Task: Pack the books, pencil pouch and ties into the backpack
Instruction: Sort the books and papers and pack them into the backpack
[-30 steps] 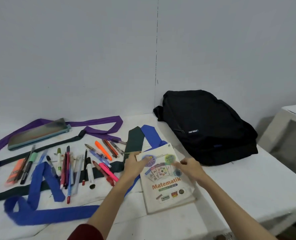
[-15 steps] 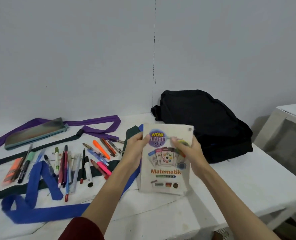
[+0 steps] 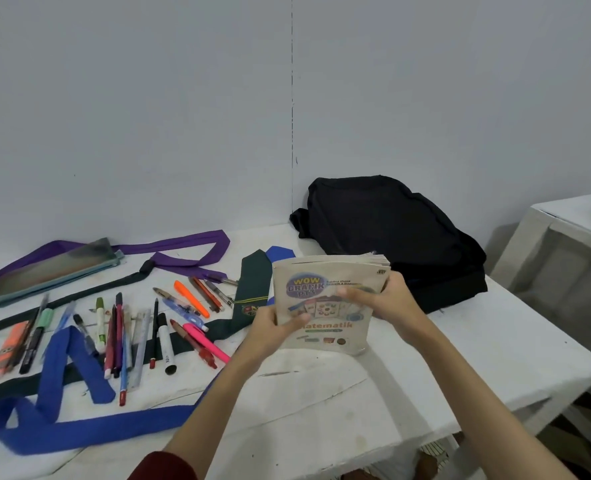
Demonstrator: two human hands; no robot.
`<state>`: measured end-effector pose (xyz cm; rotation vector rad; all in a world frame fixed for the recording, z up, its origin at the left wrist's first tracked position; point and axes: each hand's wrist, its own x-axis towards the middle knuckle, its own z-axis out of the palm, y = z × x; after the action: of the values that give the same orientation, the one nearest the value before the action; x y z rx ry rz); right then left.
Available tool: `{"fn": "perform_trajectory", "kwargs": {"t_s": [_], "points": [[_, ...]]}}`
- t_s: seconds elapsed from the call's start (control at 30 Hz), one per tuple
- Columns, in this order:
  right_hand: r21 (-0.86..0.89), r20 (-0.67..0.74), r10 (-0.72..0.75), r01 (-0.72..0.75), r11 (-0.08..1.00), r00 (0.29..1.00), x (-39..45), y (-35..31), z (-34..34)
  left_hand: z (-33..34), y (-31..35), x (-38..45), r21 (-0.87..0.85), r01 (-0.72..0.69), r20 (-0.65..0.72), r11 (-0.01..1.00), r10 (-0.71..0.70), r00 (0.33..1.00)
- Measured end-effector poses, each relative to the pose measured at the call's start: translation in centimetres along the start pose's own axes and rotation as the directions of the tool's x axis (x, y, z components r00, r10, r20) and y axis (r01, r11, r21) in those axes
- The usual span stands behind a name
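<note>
Left hand and right hand both grip the upright book above the table.

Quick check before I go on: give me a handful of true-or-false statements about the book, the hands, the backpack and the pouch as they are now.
1. Both hands hold the maths book upright above the table. True.
2. The backpack is red. False: it is black.
3. The pencil pouch is inside the backpack. False: it lies on the table at far left.
4. The blue tie lies on the table. True.
5. The left hand holds a pen. False: it grips the book, as does the right hand.
</note>
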<state>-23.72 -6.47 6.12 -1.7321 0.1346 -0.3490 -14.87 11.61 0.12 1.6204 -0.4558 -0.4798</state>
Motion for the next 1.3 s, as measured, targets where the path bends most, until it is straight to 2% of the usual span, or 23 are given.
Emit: {"fn": "perform_trajectory", "kwargs": {"t_s": [0.07,0.13,0.2,0.27,0.33,0.4,0.43,0.5,0.53,0.6,0.63,0.67,0.73,0.77,0.83,0.9,0.97,1.0,1.07,1.1,1.17,1.23,1.3], "points": [[-0.058,-0.008,-0.051,0.050,0.997,0.999,0.2,-1.6,-1.7,0.0,0.9,0.4,0.075,-0.062,-0.001,0.995,0.062,0.998],[-0.179,0.007,-0.085,0.084,0.980,0.996,0.4,-3.6,-4.1,0.1,2.7,0.9,0.190,-0.132,0.067,0.973,0.121,0.990],[-0.331,0.096,-0.034,0.064,0.941,0.995,0.5,-5.2,-6.2,0.4,5.0,1.3,0.356,-0.201,0.132,0.913,0.164,0.978],[-0.463,0.208,0.062,0.043,0.885,0.976,0.6,-5.4,-7.8,1.5,7.6,2.0,0.566,-0.271,0.193,0.779,0.195,0.962],[-0.541,0.254,0.115,0.043,0.840,0.960,0.7,-4.7,-8.5,2.9,9.8,3.1,0.713,-0.359,0.256,0.603,0.253,0.933],[-0.499,0.190,0.068,0.037,0.866,0.979,0.9,-3.8,-9.4,4.6,11.3,4.8,0.787,-0.434,0.306,0.438,0.334,0.892],[-0.451,0.138,0.033,0.033,0.892,0.990,1.1,-3.4,-10.0,5.4,11.5,5.9,0.795,-0.451,0.310,0.405,0.368,0.877],[-0.379,0.002,-0.002,0.002,0.925,1.000,1.9,-2.5,-12.3,7.6,11.8,8.1,0.720,-0.507,0.278,0.474,0.472,0.837],[-0.349,-0.066,0.003,-0.027,0.937,0.998,2.3,-2.1,-13.5,8.6,11.8,9.1,0.665,-0.555,0.237,0.501,0.563,0.792],[-0.238,-0.224,0.053,-0.107,0.965,0.973,3.2,-1.6,-16.7,10.8,11.5,11.2,0.605,-0.640,0.146,0.474,0.724,0.674],[-0.148,-0.297,0.089,-0.138,0.979,0.951,3.4,-1.3,-18.0,11.4,10.9,11.8,0.595,-0.650,0.119,0.472,0.749,0.652],[-0.056,-0.362,0.115,-0.145,0.988,0.925,3.9,-1.1,-19.8,12.4,10.3,12.8,0.579,-0.643,0.123,0.501,0.726,0.677],[0.087,-0.472,0.148,-0.121,0.989,0.869,4.7,-0.7,-22.9,14.0,8.5,14.6,0.591,-0.579,0.261,0.562,0.546,0.796],[0.131,-0.510,0.164,-0.112,0.985,0.844,5.4,-0.4,-24.4,14.9,7.5,15.4,0.648,-0.546,0.343,0.531,0.438,0.831],[0.161,-0.550,0.182,-0.110,0.981,0.815,7.1,0.0,-26.6,16.0,5.7,16.8,0.748,-0.534,0.431,0.394,0.324,0.842],[0.155,-0.554,0.186,-0.119,0.981,0.811,8.9,0.3,-28.6,16.6,4.5,18.1,0.806,-0.493,0.424,0.327,0.260,0.867],[0.149,-0.526,0.194,-0.135,0.980,0.828,10.7,0.5,-30.2,16.4,3.8,19.5,0.840,-0.464,0.385,0.283,0.293,0.875],[0.166,-0.508,0.204,-0.137,0.977,0.837,11.1,0.6,-30.7,16.0,3.8,20.0,0.836,-0.449,0.330,0.317,0.365,0.871],[0.217,-0.428,0.231,-0.149,0.965,0.874,12.5,0.7,-31.9,15.5,4.7,21.2,0.759,-0.360,0.051,0.542,0.502,0.864],[0.249,-0.376,0.245,-0.157,0.956,0.894,13.1,0.8,-32.4,14.8,5.4,21.8,0.701,-0.312,-0.097,0.642,0.518,0.850],[0.314,-0.246,0.274,-0.191,0.930,0.930,14.2,0.7,-33.0,13.3,7.6,23.2,0.602,-0.170,-0.333,0.781,0.439,0.834],[0.315,-0.094,0.278,-0.237,0.919,0.956,14.9,0.4,-33.4,11.5,10.1,24.7,0.493,-0.051,-0.494,0.868,0.328,0.805],[0.257,0.052,0.294,-0.297,0.919,0.954,15.7,0.0,-33.7,10.0,13.2,26.1,0.383,-0.033,-0.593,0.923,0.274,0.757]]}}
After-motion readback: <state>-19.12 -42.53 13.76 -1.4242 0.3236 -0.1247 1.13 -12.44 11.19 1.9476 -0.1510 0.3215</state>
